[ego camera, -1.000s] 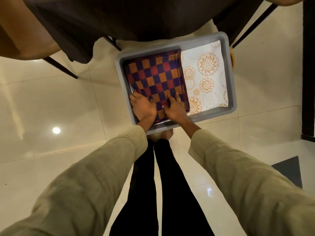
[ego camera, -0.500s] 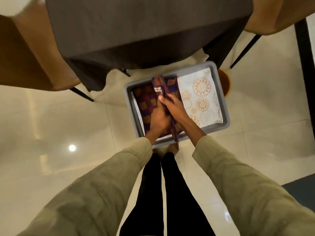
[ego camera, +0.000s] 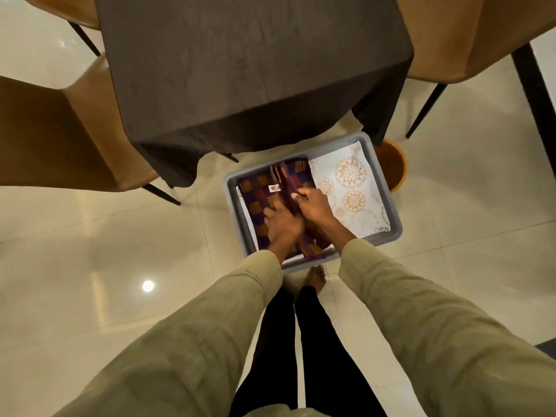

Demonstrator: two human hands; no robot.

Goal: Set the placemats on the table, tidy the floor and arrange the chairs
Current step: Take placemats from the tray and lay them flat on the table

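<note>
Lifting placemats from the tray

Both hands, right hand [ego camera: 313,206] and left hand [ego camera: 281,221], pinch the checked placemat [ego camera: 258,195] folded upright, lower centre, likely to carry it.

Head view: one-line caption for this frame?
Both hands, left hand and right hand, gather checked placemats from a grey tray beside the table.

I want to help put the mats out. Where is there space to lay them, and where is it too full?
The dark tablecloth is bare between the tan chairs. Crowded: the grey tray, where both hands, left hand and right hand, grip the checked placemats beside the floral placemat.
</note>
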